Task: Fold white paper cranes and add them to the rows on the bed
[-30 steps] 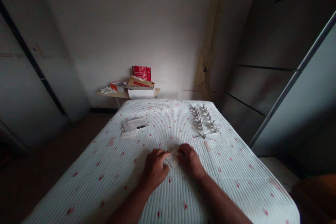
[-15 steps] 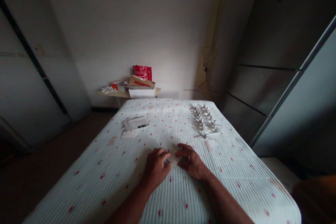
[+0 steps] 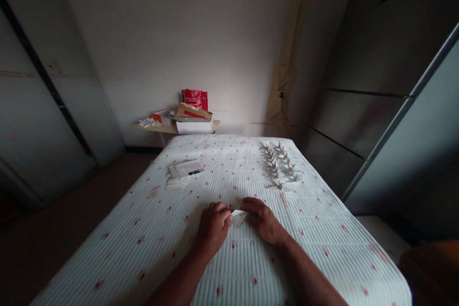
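Observation:
A small folded piece of printed paper [image 3: 238, 218] lies between my hands, low over the bed cover, with a plain white flap showing along its far side. My left hand [image 3: 215, 224] pinches its left edge, fingers curled together. On the other side my right hand [image 3: 264, 221] has its fingers closed on the right edge. The fingertips partly hide the paper. Farther off to the right, several folded paper cranes [image 3: 274, 167] stand in two rows. At the left lies a stack of printed paper sheets [image 3: 183, 170] with a dark object on it.
The bed [image 3: 150, 248] has a ribbed white cover with red spots. Beyond it, a small shelf [image 3: 168, 129] bears a white box [image 3: 194, 127], a red bag [image 3: 193, 99] and a pile of small white pieces [image 3: 148, 122]. A dark cabinet [image 3: 351, 119] stands right.
The paper's far side now shows a plain white flap where printed surface showed before. My fingers have shifted slightly around its edges; both arms stay in place.

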`<state>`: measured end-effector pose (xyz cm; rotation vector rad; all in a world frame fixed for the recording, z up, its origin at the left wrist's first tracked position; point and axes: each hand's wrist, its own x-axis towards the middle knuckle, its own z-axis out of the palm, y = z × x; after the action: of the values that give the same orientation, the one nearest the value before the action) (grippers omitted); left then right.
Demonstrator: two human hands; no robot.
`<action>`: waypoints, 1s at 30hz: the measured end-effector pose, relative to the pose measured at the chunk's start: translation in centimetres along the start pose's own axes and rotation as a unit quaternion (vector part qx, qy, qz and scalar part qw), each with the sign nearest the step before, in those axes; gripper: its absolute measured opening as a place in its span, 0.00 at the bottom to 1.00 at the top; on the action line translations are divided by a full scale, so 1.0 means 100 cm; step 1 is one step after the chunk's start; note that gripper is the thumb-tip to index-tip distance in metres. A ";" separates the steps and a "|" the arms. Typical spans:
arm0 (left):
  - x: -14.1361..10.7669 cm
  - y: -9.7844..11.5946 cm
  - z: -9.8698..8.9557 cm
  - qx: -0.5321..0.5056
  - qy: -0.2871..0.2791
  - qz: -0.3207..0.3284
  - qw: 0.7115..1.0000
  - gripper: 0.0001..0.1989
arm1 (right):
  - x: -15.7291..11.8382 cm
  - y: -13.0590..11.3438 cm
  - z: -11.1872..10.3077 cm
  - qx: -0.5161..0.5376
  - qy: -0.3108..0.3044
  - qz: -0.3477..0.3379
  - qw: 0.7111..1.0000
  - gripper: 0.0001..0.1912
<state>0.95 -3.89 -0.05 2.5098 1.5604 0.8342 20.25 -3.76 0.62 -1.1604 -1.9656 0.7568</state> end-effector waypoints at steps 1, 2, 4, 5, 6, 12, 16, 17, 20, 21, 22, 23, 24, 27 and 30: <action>0.000 0.000 0.000 -0.001 0.000 -0.001 1.000 0.09 | 0.000 -0.001 -0.001 0.008 -0.002 0.003 1.000 0.26; 0.000 0.000 0.000 -0.004 0.000 -0.003 1.000 0.09 | 0.000 -0.002 -0.002 0.016 -0.003 0.005 1.000 0.26; -0.001 0.000 0.000 -0.015 -0.001 -0.007 1.000 0.08 | 0.000 -0.003 -0.003 0.037 -0.005 0.006 0.999 0.26; -0.001 0.000 0.000 -0.020 -0.003 -0.008 1.000 0.09 | 0.000 -0.004 -0.004 0.048 -0.005 0.005 0.999 0.26; -0.001 0.000 0.000 -0.025 -0.004 -0.010 1.000 0.10 | 0.000 -0.004 -0.005 0.056 -0.005 0.002 0.998 0.26; 0.000 0.001 -0.001 -0.032 -0.006 -0.012 0.999 0.12 | -0.001 -0.005 -0.002 0.044 -0.008 0.026 0.999 0.19; 0.000 0.001 -0.002 -0.030 -0.006 -0.010 0.999 0.13 | 0.000 -0.010 0.003 -0.018 0.039 -0.025 0.999 0.13; 0.000 0.001 -0.002 -0.031 -0.005 -0.012 0.999 0.12 | 0.000 -0.012 0.003 -0.035 0.044 -0.041 0.998 0.12; 0.000 0.002 -0.002 -0.042 0.003 -0.023 0.999 0.10 | 0.002 -0.014 0.004 -0.071 0.029 -0.060 0.995 0.07; 0.000 0.001 -0.002 -0.048 0.006 -0.027 0.998 0.08 | 0.002 -0.014 0.004 -0.077 0.020 -0.063 0.995 0.07; 0.001 0.001 -0.001 -0.053 0.010 -0.029 0.998 0.07 | 0.003 -0.014 0.004 -0.081 0.013 -0.066 0.994 0.07; 0.001 0.001 -0.001 -0.057 0.012 -0.031 0.998 0.07 | 0.003 -0.013 0.003 -0.083 0.010 -0.069 0.994 0.07; 0.001 0.001 0.000 -0.061 0.015 -0.031 0.998 0.07 | 0.003 -0.012 0.003 -0.085 0.009 -0.072 0.994 0.06; 0.001 -0.001 0.001 -0.071 0.023 -0.032 0.997 0.08 | 0.004 -0.009 0.003 -0.089 0.007 -0.073 0.993 0.05; 0.000 -0.003 0.003 -0.079 0.027 -0.034 0.996 0.09 | 0.004 -0.008 0.002 -0.083 -0.004 -0.078 0.994 0.06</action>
<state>0.86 -3.66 -0.35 2.3300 1.5223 0.9828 19.57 -3.80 1.19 -1.0839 -2.1298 0.5262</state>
